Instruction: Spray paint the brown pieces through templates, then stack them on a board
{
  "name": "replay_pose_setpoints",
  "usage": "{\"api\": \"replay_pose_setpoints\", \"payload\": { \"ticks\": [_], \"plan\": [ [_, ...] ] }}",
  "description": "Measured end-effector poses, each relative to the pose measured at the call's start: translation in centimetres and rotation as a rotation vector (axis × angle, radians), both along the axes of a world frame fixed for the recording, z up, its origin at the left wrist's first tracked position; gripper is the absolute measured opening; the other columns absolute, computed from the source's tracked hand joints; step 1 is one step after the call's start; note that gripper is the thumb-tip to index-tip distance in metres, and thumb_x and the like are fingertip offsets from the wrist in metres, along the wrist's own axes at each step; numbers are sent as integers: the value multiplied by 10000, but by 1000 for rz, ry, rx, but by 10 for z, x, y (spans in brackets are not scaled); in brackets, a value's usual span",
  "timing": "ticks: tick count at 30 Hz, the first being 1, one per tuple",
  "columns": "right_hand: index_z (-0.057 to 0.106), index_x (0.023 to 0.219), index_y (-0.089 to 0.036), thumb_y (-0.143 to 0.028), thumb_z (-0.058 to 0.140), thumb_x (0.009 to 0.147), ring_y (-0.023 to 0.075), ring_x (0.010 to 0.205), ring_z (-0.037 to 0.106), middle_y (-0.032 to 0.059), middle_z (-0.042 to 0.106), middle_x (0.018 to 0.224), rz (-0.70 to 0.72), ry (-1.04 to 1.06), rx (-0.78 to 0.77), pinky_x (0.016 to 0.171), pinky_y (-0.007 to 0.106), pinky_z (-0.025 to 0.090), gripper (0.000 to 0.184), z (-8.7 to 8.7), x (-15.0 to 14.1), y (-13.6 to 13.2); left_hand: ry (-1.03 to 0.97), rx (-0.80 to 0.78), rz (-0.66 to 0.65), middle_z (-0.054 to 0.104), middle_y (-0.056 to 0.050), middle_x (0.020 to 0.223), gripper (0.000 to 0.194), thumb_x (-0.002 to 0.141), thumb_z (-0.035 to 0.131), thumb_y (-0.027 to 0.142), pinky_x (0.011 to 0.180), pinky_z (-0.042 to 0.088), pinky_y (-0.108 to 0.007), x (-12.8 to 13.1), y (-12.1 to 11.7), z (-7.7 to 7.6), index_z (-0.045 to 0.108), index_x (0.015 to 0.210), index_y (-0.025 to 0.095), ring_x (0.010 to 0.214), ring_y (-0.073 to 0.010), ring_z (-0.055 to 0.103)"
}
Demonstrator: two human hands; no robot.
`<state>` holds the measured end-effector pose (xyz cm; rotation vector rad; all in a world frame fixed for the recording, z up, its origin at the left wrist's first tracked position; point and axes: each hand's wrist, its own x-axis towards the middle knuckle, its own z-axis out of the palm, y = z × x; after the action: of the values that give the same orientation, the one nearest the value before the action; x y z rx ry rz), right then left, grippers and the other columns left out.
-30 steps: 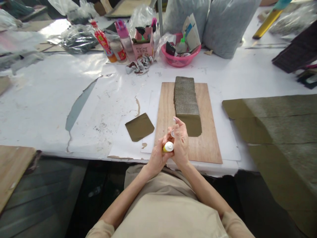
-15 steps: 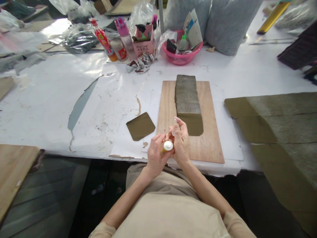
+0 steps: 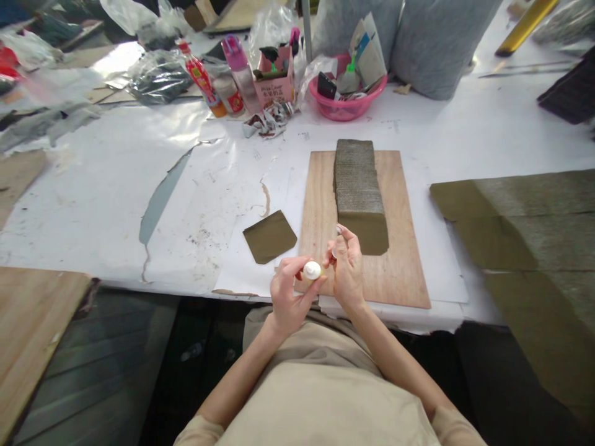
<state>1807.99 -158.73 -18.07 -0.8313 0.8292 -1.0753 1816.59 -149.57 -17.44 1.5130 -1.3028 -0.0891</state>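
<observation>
In the head view, my left hand [image 3: 287, 297] is closed round a small bottle with a white top [image 3: 312, 270]. Its body is yellowish and mostly hidden below the top. Just to the right, my right hand [image 3: 348, 275] has its fingers curled round a small white cap-like piece [image 3: 335, 250], partly covered by the fingers. Both hands are above the near edge of a wooden board [image 3: 320, 186]. A stack of olive fabric pieces [image 3: 357, 179], fanned in overlapping rows, lies on the board beyond my right hand. One loose olive piece [image 3: 269, 237] rests left of the board.
A pink basin [image 3: 344, 110] holding a squeeze bottle and a phone stands at the back, beside a pink box [image 3: 275, 90] and several drink bottles. Large olive fabric sheets [image 3: 525, 248] hang over the right front edge. Torn white paper [image 3: 223, 173] covers the table.
My hands have moved slightly apart, the left one leftward with the bottle. The bottle's white top has tilted. The whole view has shifted a little.
</observation>
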Motion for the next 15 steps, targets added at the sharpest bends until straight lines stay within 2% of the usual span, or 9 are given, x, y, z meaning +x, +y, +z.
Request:
{"api": "replay_pose_setpoints", "payload": {
  "ticks": [4,9,15],
  "plan": [
    [488,1193,-253,-475,572,910,57,497,456,-71,507,727,-9,4,18,481,185,394,369,-5,-7,0,7,-61,-46,671,-76,1095,460,814,728,175,717,527,-284,4,-1,1,492,1206,226,909,-162,635],
    [492,1191,-244,-464,586,904,49,502,463,-65,527,747,-6,-4,27,482,174,393,373,-10,-11,2,-57,-51,-42,681,-87,1099,401,834,718,217,816,557,-369,8,-1,-3,490,1164,231,1011,-205,662],
    [487,1186,-235,-471,592,904,50,489,448,-70,531,711,-2,10,51,475,171,383,382,-11,-11,4,33,-42,-36,676,-104,1113,384,837,713,197,879,565,-421,5,-1,-5,451,1117,224,1066,-219,664]
  ]
}}
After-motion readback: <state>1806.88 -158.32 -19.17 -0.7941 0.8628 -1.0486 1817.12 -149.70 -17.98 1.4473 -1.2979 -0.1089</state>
